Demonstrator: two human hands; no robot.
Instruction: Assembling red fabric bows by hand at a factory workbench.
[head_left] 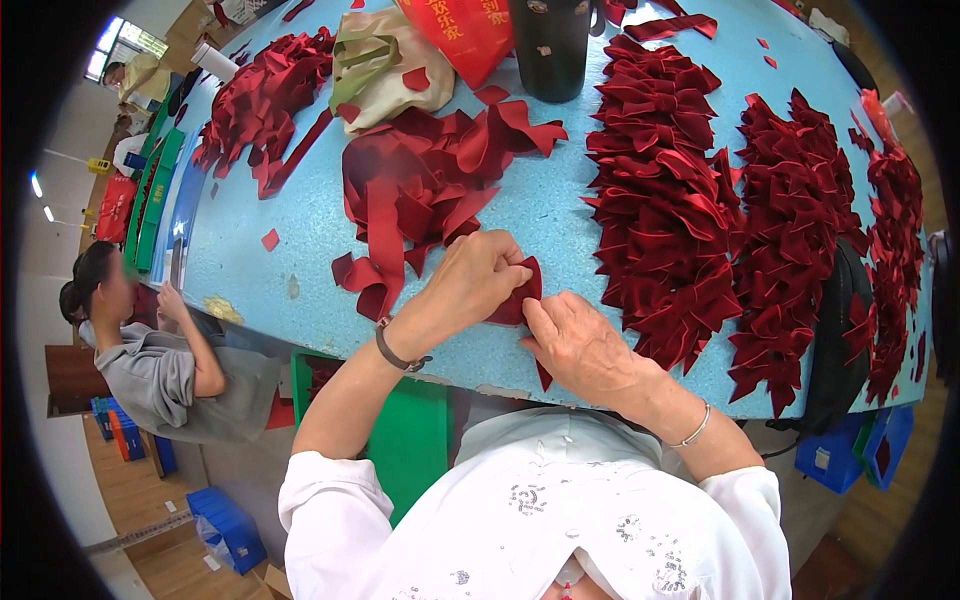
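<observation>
Pinching a dark red ribbon (515, 305) between them, both hands work above the near edge of the blue worktop (270, 300). The left hand (505, 268) is curled, thumb and fingertips closed on the piece from its ten o'clock side; the right hand (542, 318), at four o'clock, is half curled, thumb and forefinger drawn together at its edge. The ribbon looks light, soft and velvety, likely to crease readily and perhaps slip; its gathered middle seems the surest hold. Loose ribbons (420, 180) lie at eleven o'clock, bows (660, 200) in a dense row at two.
</observation>
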